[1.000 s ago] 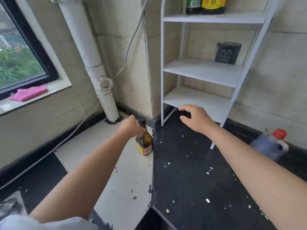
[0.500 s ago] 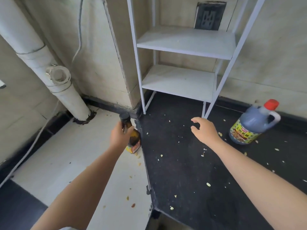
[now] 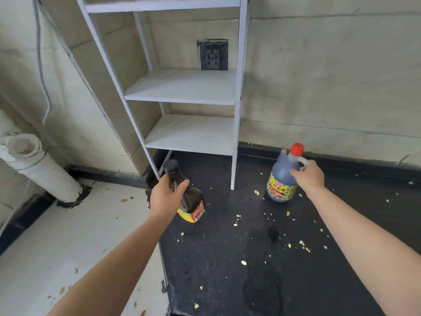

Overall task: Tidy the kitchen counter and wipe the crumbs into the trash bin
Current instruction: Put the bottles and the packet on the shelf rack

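Head view, the only one: my left hand (image 3: pixel 167 197) grips the brown bottle (image 3: pixel 186 197) round its neck and shoulder, fingers (image 3: pixel 182 184) curled about it. The bottle tilts, its black cap toward the shelf rack (image 3: pixel 237 110), and I cannot tell whether its base touches the dark tabletop (image 3: pixel 216 270) or hangs just over it. My right hand (image 3: pixel 308 176) is closed on the handle of the blue jug (image 3: pixel 281 181), which stands upright near the back wall, red cap up. Crumbs (image 3: pixel 243 262) lie scattered over the dark tabletop, mostly between and in front of the two bottles, with a few on the pale surface to the left.

My judgement is that the step in hand is clearing both bottles onto the rack so the wiping has room. To do it well I should straighten the brown bottle before raising it, lift the jug by its handle with the weight hanging plumb, and set each well back on a bare shelf, passing between the rack's uprights without knocking them. The jug looks the heavier, so the lowest shelf suits it.
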The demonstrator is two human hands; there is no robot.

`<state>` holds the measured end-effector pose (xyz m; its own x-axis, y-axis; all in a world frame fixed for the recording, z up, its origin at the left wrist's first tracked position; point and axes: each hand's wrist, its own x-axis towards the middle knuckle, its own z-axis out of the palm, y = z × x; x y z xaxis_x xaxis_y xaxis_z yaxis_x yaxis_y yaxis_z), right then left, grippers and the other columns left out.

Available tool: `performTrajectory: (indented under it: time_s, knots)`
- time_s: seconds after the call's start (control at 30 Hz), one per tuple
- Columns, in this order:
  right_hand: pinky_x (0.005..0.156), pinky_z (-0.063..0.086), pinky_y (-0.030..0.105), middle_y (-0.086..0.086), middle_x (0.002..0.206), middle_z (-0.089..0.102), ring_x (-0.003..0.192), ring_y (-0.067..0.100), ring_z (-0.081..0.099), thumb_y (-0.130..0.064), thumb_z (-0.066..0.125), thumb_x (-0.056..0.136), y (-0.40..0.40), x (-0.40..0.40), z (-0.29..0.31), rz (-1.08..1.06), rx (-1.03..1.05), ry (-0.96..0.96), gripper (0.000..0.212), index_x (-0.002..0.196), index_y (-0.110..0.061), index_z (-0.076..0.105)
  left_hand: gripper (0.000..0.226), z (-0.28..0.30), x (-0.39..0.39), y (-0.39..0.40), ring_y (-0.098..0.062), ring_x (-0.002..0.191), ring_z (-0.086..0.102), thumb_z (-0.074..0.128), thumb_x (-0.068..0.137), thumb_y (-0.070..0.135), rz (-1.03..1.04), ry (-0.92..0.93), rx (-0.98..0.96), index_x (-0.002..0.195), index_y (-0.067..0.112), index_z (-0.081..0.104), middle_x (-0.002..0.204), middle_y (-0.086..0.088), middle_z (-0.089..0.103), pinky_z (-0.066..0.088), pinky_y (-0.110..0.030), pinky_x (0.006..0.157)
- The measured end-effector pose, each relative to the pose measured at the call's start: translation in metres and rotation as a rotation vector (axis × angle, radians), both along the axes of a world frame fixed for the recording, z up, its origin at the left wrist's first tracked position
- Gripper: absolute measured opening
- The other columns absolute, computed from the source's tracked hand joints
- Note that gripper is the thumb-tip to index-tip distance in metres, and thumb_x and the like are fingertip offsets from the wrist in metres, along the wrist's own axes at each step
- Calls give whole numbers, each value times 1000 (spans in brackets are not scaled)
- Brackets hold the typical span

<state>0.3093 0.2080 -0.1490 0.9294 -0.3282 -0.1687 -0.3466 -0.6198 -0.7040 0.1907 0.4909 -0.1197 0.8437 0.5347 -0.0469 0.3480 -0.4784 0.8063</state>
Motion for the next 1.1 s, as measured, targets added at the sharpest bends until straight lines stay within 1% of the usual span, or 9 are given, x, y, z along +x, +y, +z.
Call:
performTrajectory:
  time_s: [0.07,0.27,0.37,0.43,0.57,0.7,0.83,1.0,1.1]
  knots:
    - [68,31,31,14,87,50,95,37,54,-18,49,92,-11,3,0,46,1,14,27,106,4,54,15,3,2,-17,-22,89,57,60,89,27,-5,-3,9,93,13,54,90,-1,60,40,-28,76]
    - [68,32,32,14,71,55,69,27,49,-34,36,98,-18,7,8,88,160,36,52,54,-8,43,30,21,4,-52,-24,90,60,61,88,31,30,-36,92,103,6,61,92,-5,64,47,-33,79]
    - [67,30,32,9,58,47,58,24,44,-38,36,98,-18,7,14,137,173,1,56,51,-8,41,30,34,1,-63,-25,92,61,61,88,32,51,-58,134,105,7,61,91,-4,64,47,-32,78]
    - [66,30,33,17,64,50,63,28,48,-42,37,96,-17,3,20,195,179,-13,56,54,-5,42,31,44,0,-66,-27,92,63,61,88,33,67,-73,168,106,8,61,95,-7,67,48,-32,78]
    - [71,42,44,35,93,63,91,46,59,-38,47,93,-18,-4,46,287,209,-106,61,94,20,61,33,76,0,-72,-22,85,60,59,88,37,102,-144,226,106,9,61,97,-6,67,49,-32,78]
    - [65,26,31,15,67,42,68,30,46,-35,57,87,-17,-14,86,367,314,-173,47,59,0,45,32,114,0,-67,-25,91,61,58,89,36,127,-284,199,105,8,61,96,-5,64,51,-37,83]
    - [53,26,25,4,44,40,52,19,39,-19,62,86,-10,-35,154,458,490,-272,48,49,-5,36,23,165,2,-53,-23,83,57,58,89,36,129,-434,220,92,14,54,89,-6,62,48,-33,73]
    - [36,27,13,-11,29,30,29,2,31,-9,61,86,9,-52,237,452,765,-376,22,71,5,55,25,230,3,-31,-27,85,59,55,89,38,134,-567,275,92,13,55,88,-7,61,52,-41,77]
    - [33,24,13,-6,34,29,27,1,25,-9,62,84,33,-56,287,481,905,-429,30,60,-5,45,31,270,9,-15,-26,85,56,51,92,40,141,-612,349,99,11,56,89,-5,58,49,-38,77]
